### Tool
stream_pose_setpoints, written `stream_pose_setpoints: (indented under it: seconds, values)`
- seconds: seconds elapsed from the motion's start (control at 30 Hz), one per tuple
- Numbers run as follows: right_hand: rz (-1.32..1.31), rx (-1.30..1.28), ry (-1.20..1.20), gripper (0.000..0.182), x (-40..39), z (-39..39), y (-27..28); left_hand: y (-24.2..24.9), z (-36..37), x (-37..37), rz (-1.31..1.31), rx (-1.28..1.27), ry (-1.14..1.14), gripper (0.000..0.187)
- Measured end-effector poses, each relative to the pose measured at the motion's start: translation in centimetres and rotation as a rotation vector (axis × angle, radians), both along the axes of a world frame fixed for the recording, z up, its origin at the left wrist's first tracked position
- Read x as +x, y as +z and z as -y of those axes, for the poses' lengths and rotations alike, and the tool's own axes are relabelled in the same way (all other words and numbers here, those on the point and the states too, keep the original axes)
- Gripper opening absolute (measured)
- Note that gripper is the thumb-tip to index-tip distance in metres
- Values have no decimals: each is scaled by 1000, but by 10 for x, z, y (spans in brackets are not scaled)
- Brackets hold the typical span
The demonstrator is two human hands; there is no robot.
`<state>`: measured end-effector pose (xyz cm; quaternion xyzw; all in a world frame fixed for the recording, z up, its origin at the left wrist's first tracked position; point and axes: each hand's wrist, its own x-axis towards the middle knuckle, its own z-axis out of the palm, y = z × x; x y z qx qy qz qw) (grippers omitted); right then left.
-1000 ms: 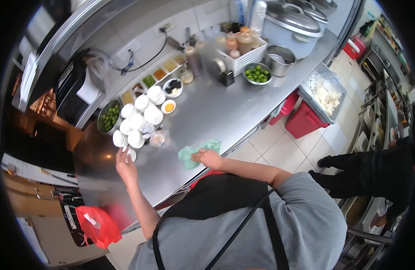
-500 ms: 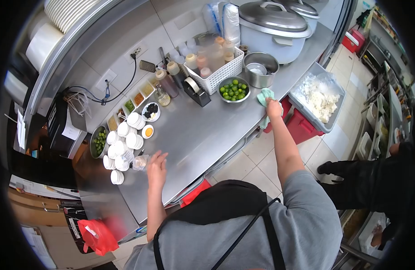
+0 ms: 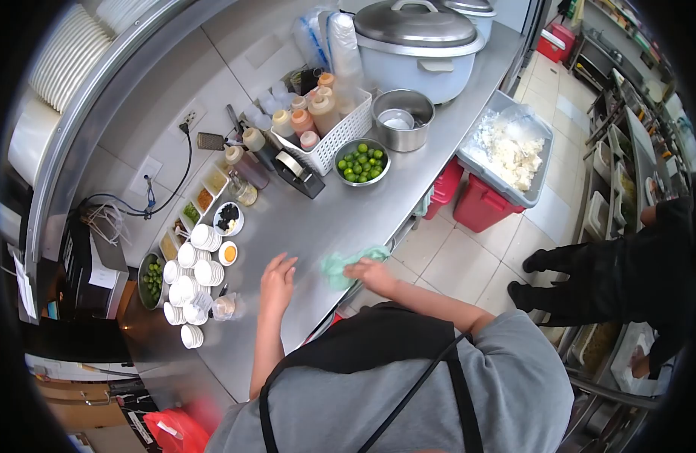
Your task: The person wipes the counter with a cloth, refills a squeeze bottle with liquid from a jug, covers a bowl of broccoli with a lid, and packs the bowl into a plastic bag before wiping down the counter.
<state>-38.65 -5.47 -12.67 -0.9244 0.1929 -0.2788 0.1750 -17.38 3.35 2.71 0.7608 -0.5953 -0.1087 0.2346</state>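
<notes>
My right hand (image 3: 369, 273) presses a pale green cloth (image 3: 340, 266) on the steel counter (image 3: 303, 226) near its front edge. To its left my left hand (image 3: 278, 278) is raised over the counter, fingers apart and holding nothing. Left of that hand lies a small clear plastic bag (image 3: 224, 306) beside stacks of white cups (image 3: 189, 288). Behind the stacks are a small dish with something orange (image 3: 228, 254) and a white bowl of dark and pale pieces (image 3: 228, 218).
Green limes fill a metal bowl (image 3: 361, 162) near a white bottle basket (image 3: 329, 140), a tape dispenser (image 3: 299, 175) and a steel pot (image 3: 402, 121). A grey tub (image 3: 506, 151) stands right of the counter. Another person (image 3: 620, 264) stands at the right.
My right hand has brought the cloth from the counter's far right edge leftward, closer to my body. My left hand has stayed near the plastic bag. The view has shifted slightly.
</notes>
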Motion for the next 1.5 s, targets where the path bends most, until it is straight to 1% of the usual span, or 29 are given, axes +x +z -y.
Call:
stream_pose_setpoints:
  seconds: [0.07, 0.13, 0.23, 0.27, 0.3, 0.33, 0.37, 0.4, 0.43, 0.5, 0.57, 0.63, 0.67, 0.7, 0.77, 0.87, 0.93, 0.97, 1.0, 1.03, 1.07, 1.13, 1.2, 1.23, 1.27, 1.3, 1.37, 1.47, 1.5]
  values:
    - [32, 0, -212, 29, -13, 33, -11, 1, 14, 3, -12, -10, -56, 23]
    - [-64, -41, -432, 28, -35, 74, -11, 3, 24, 5, -49, -14, -57, 23]
    - [-155, 36, -749, 24, -73, 137, -22, -1, 32, 11, -80, -10, -53, 23]
    - [-76, -62, -710, 22, -94, 161, -25, -6, 34, 14, -83, -7, -60, 23]
    - [-9, -58, -836, 22, -109, 175, -21, -13, 34, 18, -44, -28, -75, 23]
    - [-33, 9, -938, 20, -122, 178, 5, -17, 32, 22, -5, -50, -90, 23]
    - [-35, 148, -1117, 20, -138, 195, 0, -19, 30, 23, -7, -47, -98, 23]
    - [39, 271, -1240, 18, -150, 204, 9, -19, 28, 24, -27, -24, -68, 23]
    - [148, 297, -1336, 17, -162, 208, 16, -21, 28, 24, -45, -1, -42, 23]
    - [337, 278, -1319, 15, -168, 212, 32, -27, 30, 29, -29, 31, -38, 23]
    - [369, 173, -1081, 18, -154, 204, 48, -29, 44, 30, -6, 74, -30, 24]
    - [157, 185, -768, 22, -132, 198, 27, -26, 62, 24, 20, 100, 3, 24]
    - [-66, 77, -623, 24, -119, 198, 7, -23, 76, 18, 26, 108, -8, 24]
    - [-153, -111, -465, 29, -107, 196, -8, -20, 93, 10, 37, 98, -7, 24]
    - [-106, 47, -400, 43, -105, 189, -13, -15, 129, -10, 46, 89, -5, 24]
    - [-97, 128, -319, 47, -138, 239, -16, -8, 179, -43, 55, 69, -24, 24]
    - [-24, 189, -476, 52, -173, 294, -18, 1, 208, -63, 61, 59, -86, 25]
    - [-52, 181, -546, 57, -190, 322, -16, 4, 219, -70, 67, 64, -79, 25]
    - [-97, 71, -623, 60, -204, 354, -23, 8, 227, -76, 66, 62, -79, 25]
    - [-123, 156, -663, 59, -220, 389, -29, 11, 235, -81, 65, 59, -80, 25]
    - [-104, 120, -669, 57, -234, 419, -25, 13, 240, -85, 70, 65, -71, 25]
    - [-186, 142, -752, 52, -263, 490, -42, 17, 245, -90, 95, 99, -35, 26]
    - [-291, 40, -846, 54, -290, 550, -42, 16, 245, -95, 100, 131, -18, 27]
    - [-350, 225, -948, 53, -296, 578, -36, 16, 245, -97, 100, 158, -9, 27]
    - [-342, 224, -970, 44, -301, 593, -27, 17, 248, -100, 108, 161, -1, 27]
    - [-338, 230, -959, 44, -302, 608, -21, 19, 248, -105, 84, 183, 14, 27]
    - [-414, 99, -1124, 40, -291, 623, -19, 20, 246, -111, 64, 215, 50, 27]
    - [-481, -1, -1118, 42, -266, 615, -29, 15, 250, -120, 80, 155, 7, 25]
    - [-487, -4, -1095, 42, -255, 598, -23, 13, 253, -123, 74, 162, 29, 25]
